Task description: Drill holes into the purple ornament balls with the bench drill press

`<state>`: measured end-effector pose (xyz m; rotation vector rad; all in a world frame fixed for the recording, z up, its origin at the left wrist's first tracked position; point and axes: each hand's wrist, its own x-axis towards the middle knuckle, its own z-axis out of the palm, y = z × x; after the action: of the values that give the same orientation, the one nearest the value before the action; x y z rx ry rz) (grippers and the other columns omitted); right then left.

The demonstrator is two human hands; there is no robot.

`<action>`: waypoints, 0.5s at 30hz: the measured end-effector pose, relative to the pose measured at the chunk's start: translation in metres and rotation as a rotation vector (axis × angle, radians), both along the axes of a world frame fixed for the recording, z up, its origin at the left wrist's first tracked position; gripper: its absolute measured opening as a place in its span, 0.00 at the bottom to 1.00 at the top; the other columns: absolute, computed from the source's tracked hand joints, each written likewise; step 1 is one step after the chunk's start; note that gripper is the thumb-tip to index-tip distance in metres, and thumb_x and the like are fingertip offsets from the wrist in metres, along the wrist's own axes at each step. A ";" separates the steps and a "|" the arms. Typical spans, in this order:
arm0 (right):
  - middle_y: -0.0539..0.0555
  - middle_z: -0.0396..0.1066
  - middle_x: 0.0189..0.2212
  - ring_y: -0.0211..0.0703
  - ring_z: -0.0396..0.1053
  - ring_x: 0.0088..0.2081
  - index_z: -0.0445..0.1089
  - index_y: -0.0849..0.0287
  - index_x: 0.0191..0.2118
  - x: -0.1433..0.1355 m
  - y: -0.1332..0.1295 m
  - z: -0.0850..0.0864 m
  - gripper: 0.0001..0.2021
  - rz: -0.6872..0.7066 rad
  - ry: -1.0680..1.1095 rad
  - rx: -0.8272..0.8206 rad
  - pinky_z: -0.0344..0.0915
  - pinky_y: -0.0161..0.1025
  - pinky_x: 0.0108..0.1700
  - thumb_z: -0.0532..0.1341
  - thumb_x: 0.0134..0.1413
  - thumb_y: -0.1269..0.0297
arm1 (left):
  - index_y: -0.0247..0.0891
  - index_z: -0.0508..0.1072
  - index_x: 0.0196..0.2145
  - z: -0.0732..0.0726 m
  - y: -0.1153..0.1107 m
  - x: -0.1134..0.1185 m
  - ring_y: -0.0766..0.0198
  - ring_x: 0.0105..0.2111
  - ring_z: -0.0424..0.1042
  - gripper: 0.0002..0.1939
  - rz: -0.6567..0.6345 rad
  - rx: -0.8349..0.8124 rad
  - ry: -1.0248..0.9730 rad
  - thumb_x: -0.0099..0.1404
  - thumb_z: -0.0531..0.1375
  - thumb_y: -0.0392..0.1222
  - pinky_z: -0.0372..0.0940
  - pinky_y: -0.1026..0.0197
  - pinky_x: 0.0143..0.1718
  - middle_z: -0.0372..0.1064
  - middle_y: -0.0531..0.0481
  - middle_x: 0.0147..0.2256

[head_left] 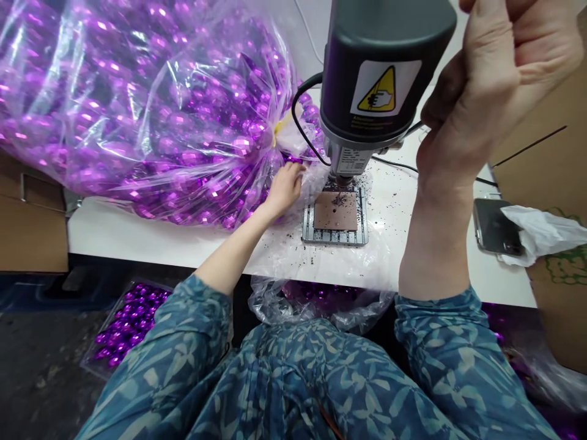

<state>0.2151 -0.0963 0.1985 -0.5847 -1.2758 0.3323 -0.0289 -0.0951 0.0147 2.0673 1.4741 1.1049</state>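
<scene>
My right hand is raised in a closed grip beside the dark motor housing of a drill press; what lies inside the fingers is hidden. Below the motor, the drill's lower end hangs over a brown square board with a small dark hole, lying on a slotted metal base. My left hand reaches to the gathered mouth of a large clear bag full of shiny purple faceted balls. Its fingers are curled in, and I cannot see what they hold. Purple balls show just beyond the fingertips.
Dark shavings litter the white table around the base. A phone and crumpled tissue lie at right. Cardboard boxes flank the table. Below are a tray of purple balls and clear plastic at my lap.
</scene>
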 end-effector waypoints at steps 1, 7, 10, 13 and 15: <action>0.53 0.65 0.27 0.40 0.74 0.40 0.73 0.55 0.34 0.000 0.000 -0.001 0.22 -0.015 0.013 0.006 0.79 0.42 0.50 0.65 0.52 0.39 | 0.40 0.81 0.46 -0.006 0.025 0.001 0.44 0.52 0.76 0.11 0.087 0.003 0.047 0.69 0.61 0.33 0.71 0.39 0.60 0.78 0.37 0.50; 0.52 0.65 0.25 0.42 0.75 0.40 0.75 0.55 0.34 -0.003 -0.005 0.000 0.21 -0.053 0.037 0.035 0.79 0.43 0.50 0.66 0.51 0.40 | 0.36 0.81 0.41 -0.016 0.085 0.011 0.33 0.61 0.70 0.15 0.260 -0.120 0.249 0.61 0.59 0.24 0.67 0.31 0.63 0.74 0.30 0.54; 0.50 0.61 0.23 0.40 0.75 0.38 0.74 0.56 0.33 -0.006 -0.008 0.002 0.22 -0.045 0.065 0.032 0.79 0.41 0.48 0.66 0.49 0.40 | 0.38 0.81 0.47 -0.012 0.069 0.002 0.35 0.59 0.73 0.20 0.233 -0.084 0.182 0.58 0.65 0.25 0.68 0.34 0.64 0.74 0.33 0.56; 0.46 0.56 0.21 0.30 0.65 0.26 0.74 0.58 0.33 -0.008 -0.009 0.003 0.23 -0.014 0.097 0.009 0.71 0.36 0.35 0.67 0.46 0.40 | 0.41 0.80 0.53 -0.003 0.037 -0.010 0.44 0.53 0.77 0.24 0.139 -0.057 -0.081 0.58 0.71 0.33 0.73 0.40 0.61 0.77 0.40 0.52; 0.45 0.56 0.22 0.26 0.56 0.22 0.74 0.59 0.34 -0.007 -0.008 0.002 0.24 0.002 0.127 0.003 0.63 0.34 0.30 0.68 0.45 0.40 | 0.43 0.78 0.57 0.003 0.010 -0.015 0.50 0.49 0.80 0.21 0.056 -0.127 -0.297 0.66 0.70 0.41 0.76 0.43 0.56 0.79 0.42 0.49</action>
<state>0.2078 -0.1040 0.2010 -0.5513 -1.1545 0.3635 -0.0442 -0.0848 0.0180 1.7015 1.4211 1.2430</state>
